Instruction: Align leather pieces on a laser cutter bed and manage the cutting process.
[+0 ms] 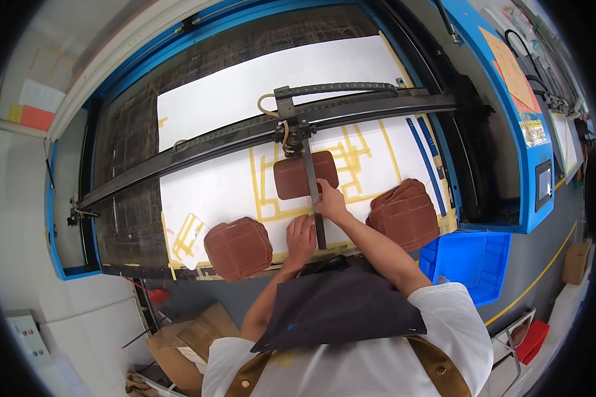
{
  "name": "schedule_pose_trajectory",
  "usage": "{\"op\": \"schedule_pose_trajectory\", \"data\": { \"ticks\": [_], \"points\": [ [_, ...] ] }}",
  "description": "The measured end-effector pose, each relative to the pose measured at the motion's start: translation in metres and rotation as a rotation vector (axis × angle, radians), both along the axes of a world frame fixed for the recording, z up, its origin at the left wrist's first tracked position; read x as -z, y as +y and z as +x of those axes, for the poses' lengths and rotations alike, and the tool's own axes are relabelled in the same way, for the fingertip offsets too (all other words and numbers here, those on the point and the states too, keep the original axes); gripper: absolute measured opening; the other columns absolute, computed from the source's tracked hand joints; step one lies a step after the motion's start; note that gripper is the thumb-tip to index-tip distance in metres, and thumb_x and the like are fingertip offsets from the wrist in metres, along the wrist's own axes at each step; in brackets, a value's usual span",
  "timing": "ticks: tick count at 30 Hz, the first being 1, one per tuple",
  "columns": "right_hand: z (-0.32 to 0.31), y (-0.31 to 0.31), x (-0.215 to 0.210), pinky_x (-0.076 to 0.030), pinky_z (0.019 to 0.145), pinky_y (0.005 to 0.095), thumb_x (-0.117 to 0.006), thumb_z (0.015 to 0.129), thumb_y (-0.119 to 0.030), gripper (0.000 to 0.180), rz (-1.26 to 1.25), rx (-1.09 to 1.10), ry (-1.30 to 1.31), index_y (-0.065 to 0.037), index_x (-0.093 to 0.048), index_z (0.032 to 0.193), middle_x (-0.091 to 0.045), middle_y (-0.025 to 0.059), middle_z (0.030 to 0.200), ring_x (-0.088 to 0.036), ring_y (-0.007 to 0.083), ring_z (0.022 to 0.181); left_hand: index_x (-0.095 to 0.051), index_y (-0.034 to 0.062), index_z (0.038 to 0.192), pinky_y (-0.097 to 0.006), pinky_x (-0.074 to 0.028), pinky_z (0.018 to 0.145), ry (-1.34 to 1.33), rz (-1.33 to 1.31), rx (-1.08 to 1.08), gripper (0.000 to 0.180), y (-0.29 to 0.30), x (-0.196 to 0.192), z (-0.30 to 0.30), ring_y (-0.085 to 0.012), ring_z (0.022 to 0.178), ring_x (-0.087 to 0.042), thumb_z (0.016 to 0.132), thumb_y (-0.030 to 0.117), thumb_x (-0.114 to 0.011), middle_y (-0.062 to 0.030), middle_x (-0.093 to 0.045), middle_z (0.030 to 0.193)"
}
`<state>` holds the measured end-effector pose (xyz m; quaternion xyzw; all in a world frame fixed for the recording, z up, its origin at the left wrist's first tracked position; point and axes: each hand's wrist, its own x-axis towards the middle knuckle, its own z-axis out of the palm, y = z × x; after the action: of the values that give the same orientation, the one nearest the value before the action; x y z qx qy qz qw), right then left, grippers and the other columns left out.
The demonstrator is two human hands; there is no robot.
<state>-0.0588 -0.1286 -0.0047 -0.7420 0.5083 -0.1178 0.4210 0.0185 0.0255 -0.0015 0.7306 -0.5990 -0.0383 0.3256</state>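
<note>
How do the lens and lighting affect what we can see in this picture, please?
In the head view, fisheye distortion bows the blue machine frame and blackness rings the rim; in the same view, the white sheet looks bright, nearly washed out, while the left hand, right hand and brown pieces show no obvious motion blur.

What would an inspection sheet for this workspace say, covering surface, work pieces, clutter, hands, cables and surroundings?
Surface: white sheet marked with yellow tape, on the dark machine bed.
Job's things: one brown piece under the dark bar; left brown stack and right brown stack near the front edge.
Clutter: taped white card beside the left stack; cardboard lower left.
Hands: right hand at the bar, grip unclear; left hand beside the bar's near end, holding nothing visible.
Cables: black cable chain above the gantry; pale hose loop.
Surroundings: blue bin and control screen at right.
</note>
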Motion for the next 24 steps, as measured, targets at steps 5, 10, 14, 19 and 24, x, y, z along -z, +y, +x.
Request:
{"op": "schedule_pose_trajectory", "data": {
  "ticks": [5, 10, 14, 19, 24],
  "points": [
    [0.003, -0.004, -0.008, -0.055, 0.073, 0.0487, -0.072, 0.072, -0.012, 0.071, -0.019, -0.125, 0.067, -0.004, -0.044, 0.138, -0.068, 0.0225, 0.081, -0.068, 0.0417, 0.08, -0.061, 0.0068, 0.119, -0.045, -0.045, 0.087, 0.054, 0.009, -0.052, 0.037, -0.017, 0.001, 0.013, -0.0352, 0.099, -0.055, 0.083, 0.002, -0.057, -0.015, -0.059, 0.105],
    [0.005, -0.01, -0.011, -0.055, 0.071, 0.0507, -0.07, 0.074, -0.016, 0.075, -0.06, -0.238, 0.201, 0.004, -0.039, 0.14, -0.067, 0.0276, 0.079, -0.068, 0.0432, 0.079, -0.063, 0.0098, 0.119, -0.044, -0.047, 0.082, 0.088, 0.03, -0.067, 0.039, -0.057, -0.015, 0.032, -0.0335, 0.095, -0.055, 0.082, 0.0, -0.056, -0.0135, -0.059, 0.102],
    [0.006, -0.01, -0.011, -0.056, 0.066, 0.0499, -0.068, 0.077, -0.019, 0.072, -0.105, -0.318, 0.301, 0.007, -0.04, 0.138, -0.068, 0.0234, 0.078, -0.069, 0.0407, 0.075, -0.064, 0.0146, 0.12, -0.042, -0.047, 0.077, -0.034, 0.148, 0.065, 0.046, -0.091, -0.028, 0.045, -0.0305, 0.09, -0.054, 0.075, 0.002, -0.062, -0.0099, -0.054, 0.094],
    [0.003, -0.006, 0.003, -0.055, 0.061, 0.0475, -0.068, 0.079, -0.02, 0.065, -0.187, -0.419, 0.339, 0.006, -0.044, 0.134, -0.069, 0.0182, 0.074, -0.069, 0.0383, 0.069, -0.066, 0.0203, 0.12, -0.039, -0.047, 0.073, -0.213, 0.234, 0.238, 0.05, -0.11, -0.026, 0.059, -0.0269, 0.091, -0.053, 0.072, 0.008, -0.068, -0.0073, -0.051, 0.094],
    [-0.003, -0.023, -0.017, -0.053, 0.087, 0.0422, -0.057, 0.09, -0.02, 0.043, -0.323, -0.386, 0.288, -0.001, -0.05, 0.128, -0.065, 0.0193, 0.116, -0.061, 0.0313, 0.112, -0.064, 0.0227, 0.124, -0.037, -0.045, 0.073, -0.391, 0.313, 0.299, 0.05, -0.111, -0.025, 0.071, -0.0252, 0.093, -0.052, 0.076, 0.01, -0.063, -0.0065, -0.051, 0.094]
  ]
}}
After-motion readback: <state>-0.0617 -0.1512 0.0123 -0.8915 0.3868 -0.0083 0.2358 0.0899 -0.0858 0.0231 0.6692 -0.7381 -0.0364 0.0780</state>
